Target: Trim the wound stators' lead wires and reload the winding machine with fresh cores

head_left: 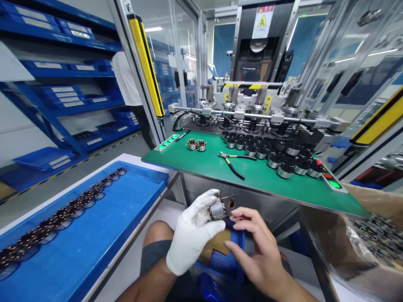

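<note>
My left hand (197, 233), in a white glove, grips a motor stator (217, 209) with a silvery metal ring, held on its side above my lap. Thin wire ends stick out from its upper right. Bare and with thumb and fingers apart, my right hand (256, 247) is just right of the stator; nothing shows between its fingers. Two wound stators (197, 145) with copper coils stand together on the green work surface (192, 161). To their right lie cutting pliers (232, 161) with black and yellow handles, spread apart.
Many black-topped stators (285, 170) crowd the right of the work surface, before the machine's fixtures (252, 111). A blue tray (126, 214) at left holds a long row of wound stators (72, 207). A carton (338, 239) of metal rings stands right. A person (127, 79) is behind the frame.
</note>
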### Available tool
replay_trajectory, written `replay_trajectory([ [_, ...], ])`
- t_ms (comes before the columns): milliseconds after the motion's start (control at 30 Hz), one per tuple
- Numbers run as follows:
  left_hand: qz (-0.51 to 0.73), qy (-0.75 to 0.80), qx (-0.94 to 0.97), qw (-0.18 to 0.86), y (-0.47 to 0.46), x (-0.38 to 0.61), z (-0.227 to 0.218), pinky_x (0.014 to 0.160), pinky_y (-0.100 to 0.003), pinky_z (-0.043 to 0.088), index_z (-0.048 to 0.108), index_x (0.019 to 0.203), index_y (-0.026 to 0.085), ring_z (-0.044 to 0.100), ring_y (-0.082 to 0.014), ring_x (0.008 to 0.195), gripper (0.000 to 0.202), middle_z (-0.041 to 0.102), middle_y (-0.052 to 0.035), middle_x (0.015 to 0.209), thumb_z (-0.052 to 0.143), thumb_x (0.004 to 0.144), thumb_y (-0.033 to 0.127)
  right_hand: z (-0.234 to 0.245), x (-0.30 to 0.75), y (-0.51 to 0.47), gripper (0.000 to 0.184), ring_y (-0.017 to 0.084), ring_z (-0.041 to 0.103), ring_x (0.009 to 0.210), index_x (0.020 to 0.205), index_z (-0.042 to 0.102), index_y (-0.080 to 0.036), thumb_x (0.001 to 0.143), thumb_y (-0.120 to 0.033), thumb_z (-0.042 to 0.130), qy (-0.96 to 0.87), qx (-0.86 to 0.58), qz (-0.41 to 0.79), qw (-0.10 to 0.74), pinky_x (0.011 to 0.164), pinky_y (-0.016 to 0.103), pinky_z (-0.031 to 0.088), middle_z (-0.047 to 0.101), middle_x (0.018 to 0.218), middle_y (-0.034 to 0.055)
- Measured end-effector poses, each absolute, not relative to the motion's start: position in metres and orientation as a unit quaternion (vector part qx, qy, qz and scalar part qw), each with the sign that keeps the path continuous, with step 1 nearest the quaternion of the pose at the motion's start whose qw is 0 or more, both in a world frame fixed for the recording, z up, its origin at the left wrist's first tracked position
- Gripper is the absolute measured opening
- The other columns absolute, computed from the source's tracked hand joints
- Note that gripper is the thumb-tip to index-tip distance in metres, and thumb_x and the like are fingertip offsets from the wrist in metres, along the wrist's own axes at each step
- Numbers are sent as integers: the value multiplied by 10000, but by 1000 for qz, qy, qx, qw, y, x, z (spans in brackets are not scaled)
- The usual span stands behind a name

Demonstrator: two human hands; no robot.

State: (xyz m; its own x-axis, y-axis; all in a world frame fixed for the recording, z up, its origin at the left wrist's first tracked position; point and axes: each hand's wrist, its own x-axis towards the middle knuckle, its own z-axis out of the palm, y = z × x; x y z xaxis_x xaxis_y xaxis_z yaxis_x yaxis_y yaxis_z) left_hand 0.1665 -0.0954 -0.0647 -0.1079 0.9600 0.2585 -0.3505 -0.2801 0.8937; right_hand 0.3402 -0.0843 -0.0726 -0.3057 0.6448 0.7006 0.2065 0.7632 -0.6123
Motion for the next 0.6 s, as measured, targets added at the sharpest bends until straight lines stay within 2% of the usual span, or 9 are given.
replay_trajectory([
  [100, 618, 316, 424, 582, -99, 171, -62, 989, -250, 525, 634, 1268, 271, 656, -207, 1151, 496, 683, -85, 1268, 753, 792, 195, -73, 332, -86, 237, 163, 600, 889, 1001, 576, -166, 811, -84, 692, -767, -288, 120, 561, 763, 282, 530, 582, 962, 79],
  [267, 619, 353, 417, 564, -105, 178, -62, 934, -222, 557, 674, 1207, 223, 673, -214, 1122, 459, 685, -90, 1261, 773, 762, 177, -64, 328, -83, 126, 131, 578, 726, 858, 612, -164, 825, -53, 660, -738, -307, 124, 589, 634, 244, 492, 574, 793, 28],
  [367, 607, 375, 424, 558, -106, 178, -64, 919, -236, 569, 670, 1203, 184, 697, -215, 1072, 467, 689, -110, 1247, 776, 749, 173, -62, 333, -82, 110, 131, 579, 718, 845, 613, -163, 833, -65, 660, -730, -320, 143, 586, 630, 246, 487, 579, 779, 27],
  [467, 591, 384, 424, 568, -106, 176, -67, 933, -230, 558, 642, 1237, 182, 679, -210, 1108, 483, 656, -110, 1298, 755, 768, 169, -65, 338, -80, 110, 127, 572, 709, 863, 612, -160, 855, -52, 625, -753, -307, 135, 565, 621, 247, 488, 573, 780, 31],
  [600, 589, 377, 417, 580, -105, 176, -68, 938, -234, 555, 618, 1257, 182, 649, -223, 1161, 494, 628, -113, 1335, 742, 779, 180, -71, 341, -75, 165, 150, 563, 755, 942, 592, -156, 868, -12, 559, -805, -277, 22, 524, 644, 277, 507, 589, 837, 65],
])
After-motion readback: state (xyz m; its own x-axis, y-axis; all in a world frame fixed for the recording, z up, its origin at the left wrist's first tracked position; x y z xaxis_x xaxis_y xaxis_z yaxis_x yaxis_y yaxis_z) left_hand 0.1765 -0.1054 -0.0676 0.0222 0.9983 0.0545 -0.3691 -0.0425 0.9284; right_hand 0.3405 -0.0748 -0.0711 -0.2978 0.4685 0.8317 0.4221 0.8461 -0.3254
